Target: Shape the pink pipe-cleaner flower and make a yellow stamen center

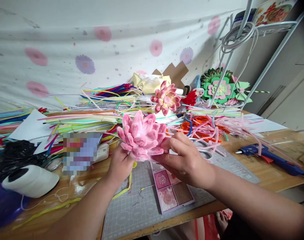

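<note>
A pink fuzzy flower (142, 135), with layered petals that look made of pipe cleaners, is held up over the table. My left hand (120, 163) grips it from below on the left, its fingertips hidden behind the petals. On the other side my right hand (185, 156) pinches a petal at the flower's right edge between thumb and fingers. Beneath the hands, a palette of pink and brown pressed powders (175, 196) lies on a grey cutting mat (132, 213). Just behind stands a second pink flower with a yellow centre (166, 99).
Bundles of coloured pipe cleaners (92, 116) cover the table's back. Loose pink and orange ones (204, 126) lie right of centre, near scissors (203, 145). A blue glue gun (269, 156) rests at right. A white thread spool (30, 181) lies at left. A metal rack (264, 75) stands back right.
</note>
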